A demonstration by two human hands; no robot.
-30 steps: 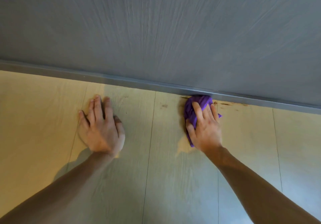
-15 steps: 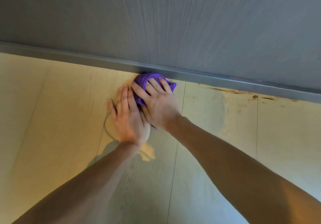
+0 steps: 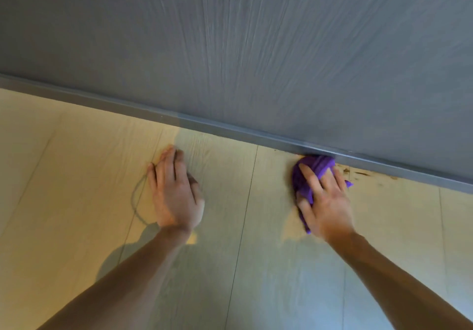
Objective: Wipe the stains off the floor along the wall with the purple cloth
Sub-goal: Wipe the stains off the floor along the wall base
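Against the baseboard [image 3: 230, 127] at two o'clock, my right hand [image 3: 325, 201] presses the bunched purple cloth [image 3: 311, 173]; left hand [image 3: 176, 196] braces flat, empty. I'd scrub rightward over the brown stains [image 3: 358, 173].

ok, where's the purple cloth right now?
In the head view, right of centre: the purple cloth is pressed to the floor under the right hand, its top edge against the grey baseboard, just left of the brown stains.

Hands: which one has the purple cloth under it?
The right hand presses the purple cloth against the floor by the wall. The left hand lies flat on bare floor.
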